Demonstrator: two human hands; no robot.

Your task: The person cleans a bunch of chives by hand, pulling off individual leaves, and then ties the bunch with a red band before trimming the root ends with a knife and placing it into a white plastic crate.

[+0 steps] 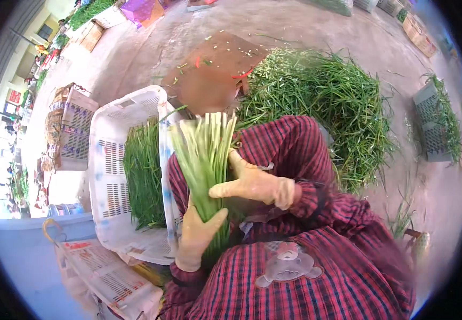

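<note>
Upright in front of my lap stands a thick bunch of chives [201, 162], pale stem ends up and green leaves down. My left hand [199, 232], in a cream glove, is closed round its lower part, with the thumb across the front. Higher up, my gloved right hand [255, 184] grips the bunch from the right side, its thumb lying over the stalks; part of its fingers is hidden. Just left of the bunch, a white plastic crate [100, 176] holds more long chives [148, 176], laid close together.
Beyond my knees lies a large heap of loose green leaves [343, 101]. A brown board [220, 53] with scraps lies left of it. A grey crate [428, 117] stands far right; a second white crate [76, 128] stands left. A blue surface [33, 256] fills the lower left.
</note>
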